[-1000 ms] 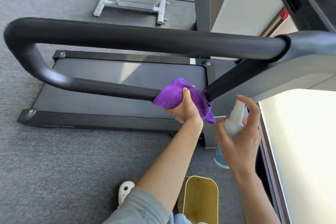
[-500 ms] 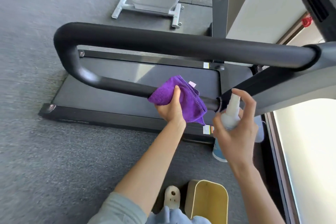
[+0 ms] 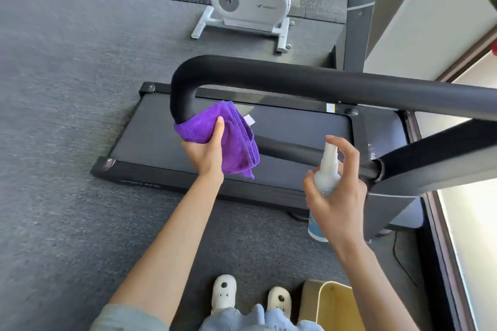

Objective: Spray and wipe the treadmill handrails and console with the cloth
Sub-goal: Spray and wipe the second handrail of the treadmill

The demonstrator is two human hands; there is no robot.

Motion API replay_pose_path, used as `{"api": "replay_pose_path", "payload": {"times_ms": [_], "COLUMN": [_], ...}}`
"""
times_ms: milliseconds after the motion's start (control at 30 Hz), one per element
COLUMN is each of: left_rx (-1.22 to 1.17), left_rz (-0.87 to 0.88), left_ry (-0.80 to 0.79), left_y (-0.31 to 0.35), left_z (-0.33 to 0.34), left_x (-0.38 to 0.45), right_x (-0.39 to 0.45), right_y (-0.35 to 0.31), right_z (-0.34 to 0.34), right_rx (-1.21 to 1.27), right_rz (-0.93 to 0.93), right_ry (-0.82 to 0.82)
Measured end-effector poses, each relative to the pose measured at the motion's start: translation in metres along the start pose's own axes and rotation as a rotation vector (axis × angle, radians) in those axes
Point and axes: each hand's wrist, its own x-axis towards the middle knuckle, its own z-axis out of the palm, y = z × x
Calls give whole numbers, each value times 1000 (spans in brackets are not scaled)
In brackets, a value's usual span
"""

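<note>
A black padded handrail (image 3: 309,80) loops from the treadmill's right side, bends at its left end and returns lower. My left hand (image 3: 205,154) grips a purple cloth (image 3: 234,142) wrapped round the rail just below that bend. My right hand (image 3: 337,199) holds a white spray bottle (image 3: 326,174) upright, forefinger arched over its nozzle, in front of the lower rail (image 3: 295,149). The treadmill belt (image 3: 301,129) lies beneath. The console is out of view at the upper right.
A white exercise bike (image 3: 248,0) stands on the grey carpet beyond the treadmill. A yellow bin (image 3: 334,306) sits by my white shoes (image 3: 223,294) at the bottom. A bright window and its dark frame (image 3: 441,223) run along the right. Open carpet lies to the left.
My left hand has slid the cloth leftward along the lower rail to the bend. The right hand stays on the bottle near the rail's right end. The view has shifted left.
</note>
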Motion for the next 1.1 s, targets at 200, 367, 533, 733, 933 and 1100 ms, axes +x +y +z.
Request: {"api": "replay_pose_path", "payload": {"times_ms": [200, 367, 533, 733, 933, 1100], "left_rx": [308, 405, 603, 962, 1228, 1283], "left_rz": [423, 661, 945, 1375, 1577, 1680], "left_ry": [-164, -297, -437, -507, -614, -643], "left_y": [41, 79, 129, 169, 184, 182], "left_z": [-41, -45, -34, -9, 22, 44], "left_x": [32, 37, 30, 9, -16, -35], "right_x": [-1, 0, 1, 5, 13, 16], "right_y": [-19, -31, -38, -46, -51, -47], "right_z": [28, 34, 28, 15, -5, -23], "right_rx": [21, 35, 39, 44, 58, 35], "right_rz": [-4, -11, -9, -32, -40, -39], "right_ry": [-23, 9, 64, 138, 186, 223]}}
